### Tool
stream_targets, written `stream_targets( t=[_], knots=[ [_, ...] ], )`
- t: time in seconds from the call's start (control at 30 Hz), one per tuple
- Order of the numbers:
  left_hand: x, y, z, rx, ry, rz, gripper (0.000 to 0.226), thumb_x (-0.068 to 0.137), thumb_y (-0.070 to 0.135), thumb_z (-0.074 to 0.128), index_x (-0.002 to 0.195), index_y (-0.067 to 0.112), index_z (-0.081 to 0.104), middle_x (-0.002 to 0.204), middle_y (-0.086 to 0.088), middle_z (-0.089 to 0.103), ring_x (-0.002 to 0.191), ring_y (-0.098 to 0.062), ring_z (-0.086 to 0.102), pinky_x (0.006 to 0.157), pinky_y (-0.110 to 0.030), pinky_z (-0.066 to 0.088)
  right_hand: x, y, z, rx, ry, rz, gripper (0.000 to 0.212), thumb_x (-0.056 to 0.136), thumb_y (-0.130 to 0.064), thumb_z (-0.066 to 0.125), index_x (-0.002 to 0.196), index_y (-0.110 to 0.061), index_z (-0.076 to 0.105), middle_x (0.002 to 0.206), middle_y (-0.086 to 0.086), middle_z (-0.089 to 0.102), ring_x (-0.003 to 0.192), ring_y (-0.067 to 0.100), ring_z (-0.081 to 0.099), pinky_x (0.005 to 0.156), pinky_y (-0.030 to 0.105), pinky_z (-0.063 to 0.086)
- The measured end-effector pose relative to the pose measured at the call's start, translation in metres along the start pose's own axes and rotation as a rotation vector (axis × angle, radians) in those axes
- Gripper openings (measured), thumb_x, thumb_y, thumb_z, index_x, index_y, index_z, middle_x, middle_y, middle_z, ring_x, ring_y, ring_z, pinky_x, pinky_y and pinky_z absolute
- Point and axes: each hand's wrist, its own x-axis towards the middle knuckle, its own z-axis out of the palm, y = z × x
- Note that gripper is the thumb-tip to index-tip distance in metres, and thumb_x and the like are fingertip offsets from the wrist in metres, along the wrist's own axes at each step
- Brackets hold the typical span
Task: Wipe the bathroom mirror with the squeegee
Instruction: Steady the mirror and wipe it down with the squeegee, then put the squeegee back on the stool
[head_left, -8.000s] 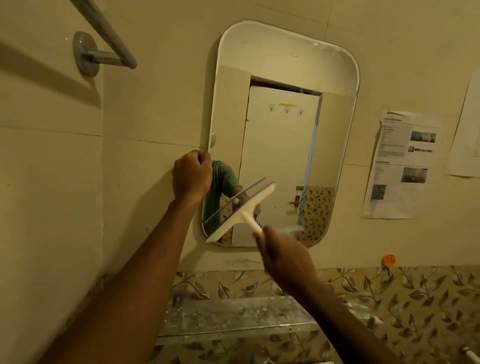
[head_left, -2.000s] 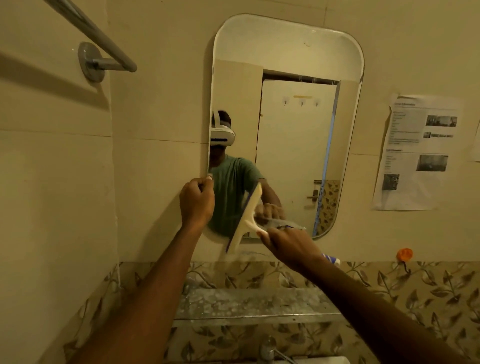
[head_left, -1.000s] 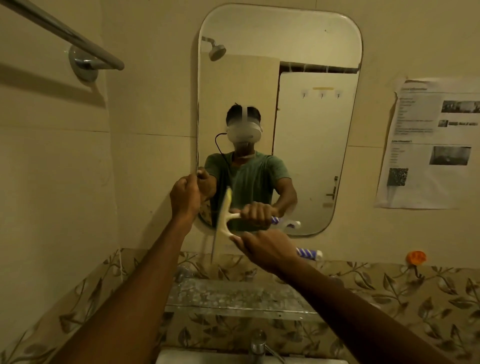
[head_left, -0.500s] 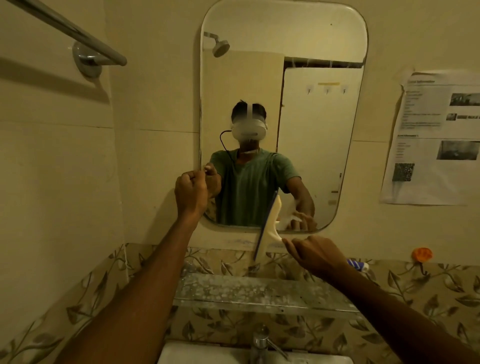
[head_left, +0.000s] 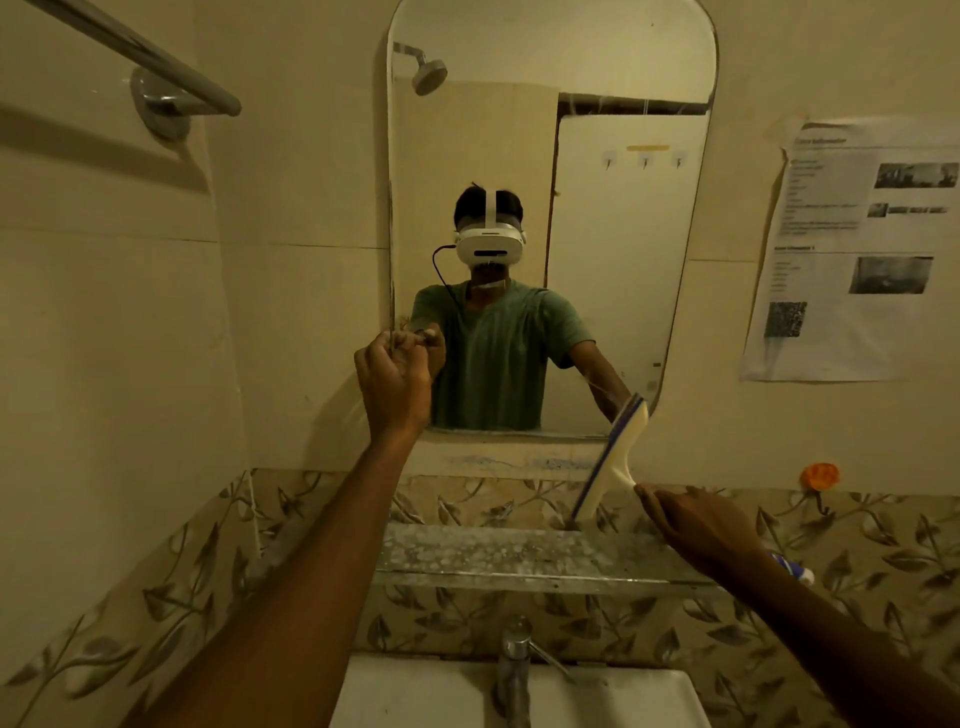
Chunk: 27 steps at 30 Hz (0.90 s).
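2 hands in view. Left hand (head_left: 397, 379) is up at the left edge of the mirror (head_left: 550, 156), fingers curled tight, thumb and forefinger pinched together on that edge. What exactly sits between them is too small to tell. Likely reason: bracing the mirror so it does not rock under blade pressure.

Right hand (head_left: 696, 525) is low right, fingers wrapped round the handle of the squeegee (head_left: 613, 457), with the striped handle end sticking out past the wrist. The blade stands near upright, top leaning right. Its top end overlaps the mirror's bottom right corner; the rest hangs below the glass, over the wall strip and leaf tile, with the lower tip just above the glass shelf (head_left: 519, 556). So only 1 short stretch of blade can be on the mirror, and contact is not clear from here. An upright blade suits sideways strokes. This looks like the end of a pass run off the lower corner.

Judgement: lower band covered, upper glass state unreadable in this light. Next move probably needs a lift back onto the glass.

Below the shelf are the tap (head_left: 514, 654) and sink (head_left: 415, 696). Paper notice (head_left: 852, 249) is taped on the right wall, towel rail (head_left: 156, 57) top left.
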Motion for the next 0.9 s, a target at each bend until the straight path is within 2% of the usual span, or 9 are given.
stream_targets(
  t=[0.17,0.3,0.4,0.47,0.53,0.6,0.73,0.8,0.9],
  knots=[
    [-0.053,-0.006,0.019,0.129,-0.038,0.08,0.05,0.09,0.031,0.056,0.134,0.014,0.042,0.136,-0.008,0.044,0.117,-0.025,0.049,0.091,-0.039,0.047,-0.042,0.01,-0.002,0.127,0.087,0.131,0.066,0.088,-0.062,0.007,0.085,-0.02,0.058,0.061,-0.002,0.057,0.05,0.014,0.054,0.052,0.033,0.053],
    [-0.109,-0.012,0.047,0.213,-0.232,0.184,0.042,0.091,0.031,0.055,0.129,0.015,0.048,0.133,-0.006,0.05,0.118,-0.025,0.051,0.094,-0.039,0.046,-0.073,0.002,-0.001,0.358,0.329,0.225,0.057,0.096,-0.051,0.024,0.086,-0.016,0.067,0.051,-0.004,0.051,0.041,0.008,0.047,0.04,0.026,0.038],
    [-0.153,-0.01,0.068,0.237,-0.349,0.22,0.043,0.091,0.03,0.055,0.131,0.016,0.049,0.135,-0.006,0.051,0.121,-0.022,0.049,0.099,-0.036,0.042,-0.097,0.0,-0.005,0.644,0.455,0.406,0.039,0.099,-0.048,0.034,0.073,-0.035,0.06,0.048,-0.004,0.049,0.046,0.007,0.051,0.039,0.024,0.034],
    [-0.182,-0.005,0.083,0.237,-0.423,0.254,0.043,0.09,0.028,0.055,0.131,0.017,0.049,0.133,-0.005,0.052,0.12,-0.021,0.05,0.1,-0.037,0.042,-0.112,0.003,-0.007,0.799,0.468,0.529,0.041,0.098,-0.051,0.037,0.066,-0.033,0.055,0.055,-0.001,0.055,0.052,0.006,0.054,0.046,0.027,0.041],
    [-0.212,0.003,0.097,0.233,-0.482,0.268,0.043,0.09,0.028,0.055,0.131,0.018,0.049,0.133,-0.004,0.052,0.119,-0.021,0.05,0.101,-0.038,0.043,-0.128,0.014,-0.009,0.894,0.441,0.634,0.041,0.097,-0.051,0.04,0.077,-0.023,0.062,0.071,0.0,0.063,0.066,0.014,0.059,0.058,0.032,0.046],
    [-0.241,0.012,0.11,0.235,-0.527,0.272,0.042,0.09,0.03,0.054,0.131,0.018,0.049,0.132,-0.003,0.052,0.117,-0.022,0.052,0.099,-0.038,0.045,-0.145,0.028,-0.012,0.971,0.416,0.712,0.031,0.097,-0.046,0.046,0.091,-0.021,0.064,0.081,-0.001,0.064,0.07,0.012,0.059,0.059,0.029,0.045],
    [-0.297,0.027,0.133,0.222,-0.584,0.28,0.04,0.089,0.03,0.055,0.127,0.016,0.052,0.129,-0.002,0.053,0.118,-0.021,0.05,0.097,-0.036,0.043,-0.182,0.06,-0.017,1.09,0.349,0.808,0.029,0.096,-0.039,0.05,0.091,-0.012,0.06,0.068,0.01,0.058,0.051,0.02,0.052,0.044,0.028,0.045],
    [-0.324,0.034,0.143,0.214,-0.597,0.261,0.04,0.089,0.031,0.053,0.126,0.015,0.052,0.128,-0.003,0.054,0.118,-0.022,0.051,0.097,-0.036,0.042,-0.202,0.078,-0.019,1.098,0.347,0.801,0.026,0.096,-0.036,0.051,0.09,-0.013,0.062,0.068,0.007,0.057,0.056,0.023,0.053,0.054,0.033,0.046],
    [-0.362,0.041,0.158,0.198,-0.628,0.239,0.04,0.088,0.031,0.052,0.126,0.017,0.051,0.128,-0.001,0.053,0.116,-0.019,0.051,0.096,-0.034,0.042,-0.23,0.104,-0.016,1.072,0.355,0.801,0.023,0.095,-0.036,0.05,0.085,-0.021,0.063,0.07,-0.001,0.06,0.062,0.018,0.057,0.058,0.03,0.046]
  ],
)
